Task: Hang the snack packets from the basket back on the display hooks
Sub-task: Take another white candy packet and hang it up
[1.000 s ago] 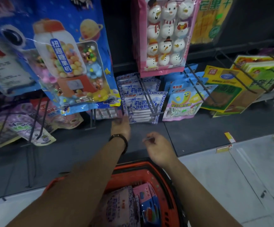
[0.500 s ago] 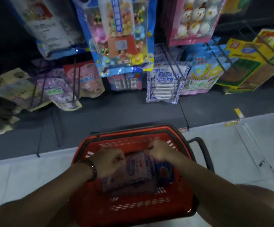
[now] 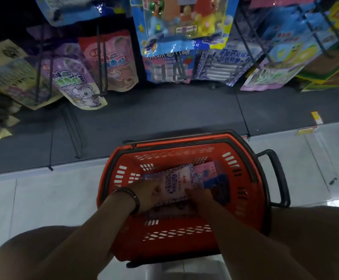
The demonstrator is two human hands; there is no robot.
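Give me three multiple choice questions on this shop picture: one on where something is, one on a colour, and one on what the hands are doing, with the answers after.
1. Where is the white-and-blue packet?
A) on a display hook
B) in the basket
C) on the floor tiles

2. What colour is the basket?
A) green
B) red
C) yellow

3. What are the left hand and right hand doing?
A) both hold the white-and-blue packet
B) both hang idle
C) one reaches up to a hook

Answers:
1 B: it lies inside the basket walls, beside a pink packet.
2 B: its slotted walls are red, with a dark rim.
3 A: fingers of both hands close on the packet's near end.
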